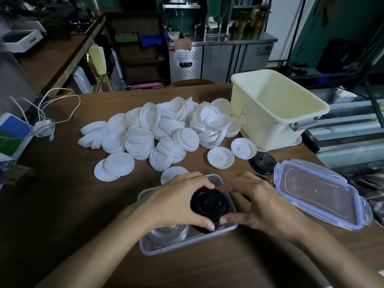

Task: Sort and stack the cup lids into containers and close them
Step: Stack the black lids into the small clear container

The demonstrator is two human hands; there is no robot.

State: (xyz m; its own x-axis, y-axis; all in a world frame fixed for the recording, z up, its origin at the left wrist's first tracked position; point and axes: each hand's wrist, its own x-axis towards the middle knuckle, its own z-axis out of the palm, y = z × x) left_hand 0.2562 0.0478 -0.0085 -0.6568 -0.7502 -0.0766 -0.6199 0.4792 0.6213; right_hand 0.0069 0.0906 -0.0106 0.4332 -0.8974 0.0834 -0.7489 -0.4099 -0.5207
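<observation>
So both hands are cupped round the black lid stack (208,202) at lower centre of the frame. The left hand (176,202) takes its left side and the right hand (255,204) takes its right, with fingers round the far edge and thumbs round the near edge. That's a proper two-sided grasp, nothing loose.

The stack sits in the clear rectangular container (187,245), on its right side, and a short stack of clear lids (170,231) is beside it at the container's lower left. I'd say the black ones are being seated straight down, so what matters is that the stack is dead centre between the palms and upright.

For closing, the clip-lock container lid (318,192) lies flat just right of the container, so the right hand is nearer. Its long axis runs upper left to lower right, so it'll probably need a turn to line up.

There's one more black lid (262,163) near the cream bin marked B (276,113), and the white lid pile (162,129) is unsorted above.
</observation>
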